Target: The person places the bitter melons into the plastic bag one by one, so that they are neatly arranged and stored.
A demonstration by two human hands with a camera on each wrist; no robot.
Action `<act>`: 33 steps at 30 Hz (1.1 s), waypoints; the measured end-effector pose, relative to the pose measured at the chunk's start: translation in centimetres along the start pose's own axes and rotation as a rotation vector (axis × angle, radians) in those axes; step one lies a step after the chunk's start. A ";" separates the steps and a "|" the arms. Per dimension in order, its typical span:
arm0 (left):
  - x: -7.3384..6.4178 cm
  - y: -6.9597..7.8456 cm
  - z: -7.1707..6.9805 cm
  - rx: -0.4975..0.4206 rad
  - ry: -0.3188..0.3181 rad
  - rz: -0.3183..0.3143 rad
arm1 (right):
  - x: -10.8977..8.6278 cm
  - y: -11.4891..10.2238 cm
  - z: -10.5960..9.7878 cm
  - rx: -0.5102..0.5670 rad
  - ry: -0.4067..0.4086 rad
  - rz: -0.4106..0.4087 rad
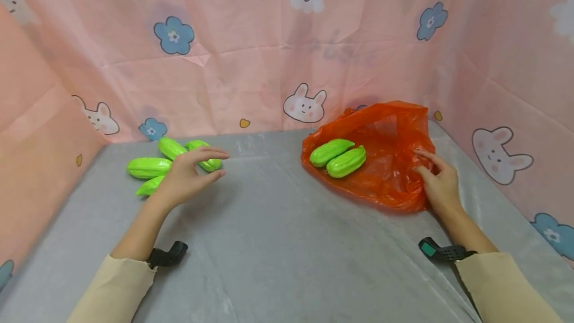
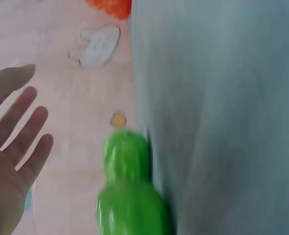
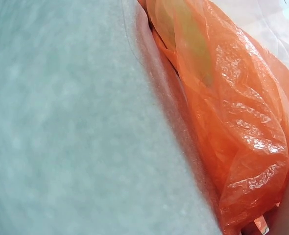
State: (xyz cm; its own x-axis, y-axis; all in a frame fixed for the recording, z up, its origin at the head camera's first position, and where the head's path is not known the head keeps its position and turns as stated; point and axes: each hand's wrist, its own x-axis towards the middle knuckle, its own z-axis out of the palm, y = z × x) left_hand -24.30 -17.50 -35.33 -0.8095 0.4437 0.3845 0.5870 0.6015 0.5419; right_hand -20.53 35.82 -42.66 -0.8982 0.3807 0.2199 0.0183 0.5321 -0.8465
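Note:
My left hand [image 1: 185, 176] hovers over several glossy green ridged toy fruits [image 1: 149, 168] at the left of the table, its fingers spread apart from the thumb and nothing between them. In the left wrist view, two of the green fruits [image 2: 130, 205] appear beside that hand [image 2: 12, 142], apart from it. An orange-red plastic bag [image 1: 385, 183] lies on the right with its mouth facing left. Two similar green fruits [image 1: 346, 162] rest at that mouth. At the bag's right end, my right hand [image 1: 441, 183] grips the crumpled plastic; in the right wrist view its fingers are mostly cut off.
A grey cloth covers the table [image 1: 269, 243]. Pink patterned sheets [image 1: 233, 74] rise at the back and on both sides. Each wrist wears a black strap [image 1: 168, 255] next to a beige sleeve [image 1: 116, 288].

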 end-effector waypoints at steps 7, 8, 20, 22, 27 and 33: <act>-0.8 -1.3 -1.9 0.003 0.008 -0.057 | 0.1 0.1 -0.2 -0.014 0.004 0.001; -0.8 -1.4 -2.0 0.006 -0.011 -0.065 | 0.1 0.2 -0.3 -0.014 -0.002 0.004; -2.1 -4.1 -4.3 0.070 -0.196 -0.220 | 0.1 0.1 0.0 -0.002 -0.016 -0.004; -2.3 -4.5 -4.6 0.068 -0.223 -0.236 | 0.1 0.1 -0.1 -0.001 -0.021 -0.001; -2.7 -5.2 -5.0 0.090 -0.299 -0.275 | 0.1 0.0 -0.1 -0.015 -0.019 0.004; -2.8 -5.9 -4.8 0.133 -0.336 -0.269 | 0.1 0.0 0.0 -0.021 -0.024 0.015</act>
State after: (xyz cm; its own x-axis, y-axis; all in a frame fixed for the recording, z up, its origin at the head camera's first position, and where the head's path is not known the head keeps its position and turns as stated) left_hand -25.52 -25.46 -36.07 -0.8986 0.4376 -0.0329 0.3697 0.7953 0.4804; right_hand -20.60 35.86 -42.65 -0.9078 0.3712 0.1952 0.0411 0.5419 -0.8394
